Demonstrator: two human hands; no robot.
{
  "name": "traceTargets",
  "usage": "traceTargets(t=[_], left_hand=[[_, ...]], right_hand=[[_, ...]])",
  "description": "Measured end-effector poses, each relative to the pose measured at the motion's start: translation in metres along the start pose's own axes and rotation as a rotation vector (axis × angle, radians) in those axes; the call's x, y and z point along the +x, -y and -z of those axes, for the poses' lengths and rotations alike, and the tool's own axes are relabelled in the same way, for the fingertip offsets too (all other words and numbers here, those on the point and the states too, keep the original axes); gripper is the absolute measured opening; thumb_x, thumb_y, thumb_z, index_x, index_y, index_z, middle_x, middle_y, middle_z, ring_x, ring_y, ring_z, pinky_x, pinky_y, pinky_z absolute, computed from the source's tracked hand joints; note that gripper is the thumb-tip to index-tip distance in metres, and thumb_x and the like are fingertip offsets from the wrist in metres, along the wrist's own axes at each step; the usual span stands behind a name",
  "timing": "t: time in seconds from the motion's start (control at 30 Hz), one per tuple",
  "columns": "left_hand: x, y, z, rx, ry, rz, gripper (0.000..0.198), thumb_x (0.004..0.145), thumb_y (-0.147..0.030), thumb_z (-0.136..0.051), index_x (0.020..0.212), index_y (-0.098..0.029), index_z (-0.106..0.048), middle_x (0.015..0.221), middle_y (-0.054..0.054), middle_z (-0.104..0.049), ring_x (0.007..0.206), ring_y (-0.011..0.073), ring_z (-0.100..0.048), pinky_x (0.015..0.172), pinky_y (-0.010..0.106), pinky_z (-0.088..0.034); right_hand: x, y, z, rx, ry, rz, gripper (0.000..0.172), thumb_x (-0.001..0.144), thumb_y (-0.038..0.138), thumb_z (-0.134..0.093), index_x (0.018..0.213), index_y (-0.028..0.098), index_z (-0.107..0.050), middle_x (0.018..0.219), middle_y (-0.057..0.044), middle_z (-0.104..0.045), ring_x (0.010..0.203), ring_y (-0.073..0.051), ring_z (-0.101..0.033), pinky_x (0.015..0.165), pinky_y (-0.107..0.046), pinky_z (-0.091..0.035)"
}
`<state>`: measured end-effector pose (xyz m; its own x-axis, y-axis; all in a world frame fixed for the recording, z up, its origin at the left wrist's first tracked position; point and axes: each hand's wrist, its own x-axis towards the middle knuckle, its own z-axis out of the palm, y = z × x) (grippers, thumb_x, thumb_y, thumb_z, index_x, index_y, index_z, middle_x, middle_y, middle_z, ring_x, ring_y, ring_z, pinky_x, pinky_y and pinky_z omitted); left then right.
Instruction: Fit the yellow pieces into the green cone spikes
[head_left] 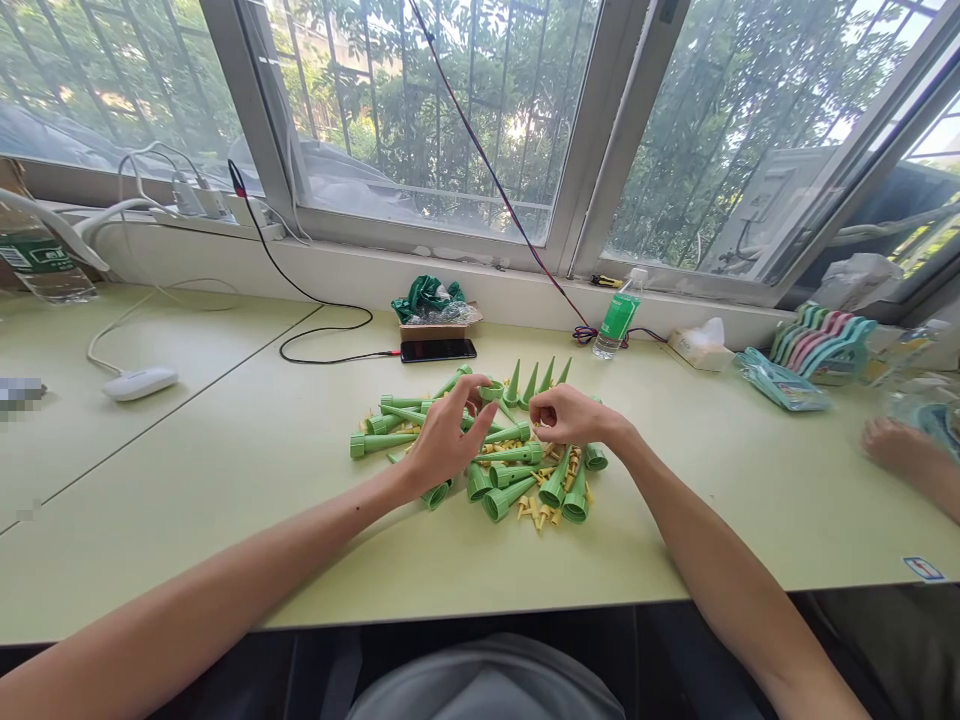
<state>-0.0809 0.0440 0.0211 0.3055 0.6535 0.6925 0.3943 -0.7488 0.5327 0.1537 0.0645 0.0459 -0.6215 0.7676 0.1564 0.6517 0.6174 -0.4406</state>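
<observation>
A heap of green cone-shaped plastic spikes [517,470] and small yellow bits [536,510] lies on the pale green table [247,470]. Several green spikes [536,380] stand upright behind the heap. My left hand [442,435] hovers over the heap's left side and pinches a green spike part [491,390] between thumb and fingers. My right hand [570,415] is curled closed over the middle of the heap, pinching something small that I cannot make out. The two hands are close, a few centimetres apart.
A black phone [438,350], a small box with a green bag [431,310], a green-labelled bottle [618,320], a tissue pack [701,345] and pastel hangers [814,345] sit along the window side. A white mouse-like device [141,383] lies left. Another person's hand [896,450] rests at right.
</observation>
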Motion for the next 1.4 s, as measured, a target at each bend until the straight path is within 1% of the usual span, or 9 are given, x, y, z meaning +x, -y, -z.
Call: traceTargets(t=[0.1,0.2,0.3,0.47,0.57,0.9,1.13,1.3,1.4], left_hand=[[0.001,0.0,0.0,-0.044,0.004,0.043,0.021,0.095,-0.031,-0.053,0.113,-0.022,-0.049,0.076,-0.002,-0.06,0.071,0.0138,-0.061,0.065,0.025,-0.045],[0.003,0.001,0.001,-0.079,0.011,0.1,0.02,0.094,-0.034,-0.054,0.11,-0.023,-0.051,0.076,-0.002,-0.063,0.07,0.0137,-0.062,0.063,0.024,-0.046],[0.003,0.002,0.0,-0.095,0.001,0.152,0.02,0.094,-0.037,-0.054,0.109,-0.023,-0.052,0.075,-0.002,-0.064,0.068,0.0132,-0.061,0.063,0.024,-0.045],[0.003,0.005,-0.001,-0.114,-0.008,0.198,0.022,0.095,-0.04,-0.053,0.109,-0.023,-0.051,0.073,-0.003,-0.064,0.065,0.0131,-0.06,0.06,0.024,-0.044],[0.003,0.007,-0.001,-0.14,-0.003,0.209,0.022,0.096,-0.041,-0.051,0.109,-0.024,-0.05,0.075,-0.003,-0.066,0.069,0.0138,-0.062,0.062,0.025,-0.046],[0.002,0.008,-0.002,-0.138,-0.015,0.19,0.023,0.096,-0.042,-0.05,0.109,-0.023,-0.05,0.075,-0.002,-0.064,0.068,0.0132,-0.062,0.064,0.026,-0.049],[0.002,0.009,-0.001,-0.127,-0.008,0.174,0.023,0.096,-0.041,-0.05,0.109,-0.023,-0.05,0.075,-0.002,-0.065,0.069,0.0141,-0.063,0.064,0.027,-0.05],[0.002,0.008,-0.001,-0.14,-0.009,0.163,0.024,0.095,-0.041,-0.051,0.109,-0.022,-0.051,0.076,-0.001,-0.065,0.07,0.0144,-0.063,0.065,0.027,-0.051],[0.002,0.007,0.0,-0.15,0.0,0.167,0.024,0.095,-0.041,-0.051,0.109,-0.022,-0.051,0.076,-0.001,-0.066,0.069,0.0141,-0.063,0.064,0.026,-0.05]], right_hand=[[0.001,0.002,-0.004,-0.088,-0.21,-0.004,0.009,0.069,0.011,-0.055,0.064,0.018,-0.051,0.054,0.007,-0.041,0.051,-0.007,-0.037,0.052,-0.022,-0.028],[0.003,0.008,-0.012,-0.165,-0.442,0.019,0.009,0.077,0.014,-0.055,0.07,0.018,-0.05,0.056,0.007,-0.042,0.051,-0.008,-0.036,0.054,-0.022,-0.029],[0.006,0.019,-0.02,-0.172,-0.55,0.125,0.008,0.083,0.016,-0.053,0.076,0.019,-0.051,0.062,0.004,-0.048,0.054,-0.009,-0.041,0.057,-0.023,-0.033],[0.007,0.035,-0.032,-0.185,-0.599,0.283,0.007,0.09,0.016,-0.049,0.085,0.019,-0.053,0.069,0.001,-0.055,0.059,-0.011,-0.046,0.058,-0.023,-0.037],[0.008,0.038,-0.037,-0.206,-0.624,0.32,0.007,0.092,0.015,-0.049,0.091,0.019,-0.054,0.073,0.0,-0.057,0.061,-0.011,-0.048,0.059,-0.023,-0.039],[0.009,0.034,-0.044,-0.176,-0.7,0.313,0.008,0.096,0.018,-0.049,0.1,0.021,-0.055,0.081,-0.003,-0.06,0.063,-0.012,-0.051,0.06,-0.024,-0.041],[0.008,0.034,-0.046,-0.126,-0.675,0.266,0.012,0.099,0.023,-0.045,0.103,0.022,-0.056,0.084,-0.004,-0.061,0.061,-0.012,-0.049,0.059,-0.025,-0.041],[0.008,0.033,-0.046,-0.114,-0.678,0.271,0.012,0.099,0.023,-0.045,0.104,0.022,-0.056,0.092,-0.006,-0.065,0.062,-0.012,-0.052,0.059,-0.025,-0.041],[0.008,0.033,-0.046,-0.099,-0.686,0.294,0.011,0.099,0.021,-0.046,0.104,0.022,-0.056,0.092,-0.006,-0.065,0.065,-0.012,-0.054,0.059,-0.025,-0.042]])
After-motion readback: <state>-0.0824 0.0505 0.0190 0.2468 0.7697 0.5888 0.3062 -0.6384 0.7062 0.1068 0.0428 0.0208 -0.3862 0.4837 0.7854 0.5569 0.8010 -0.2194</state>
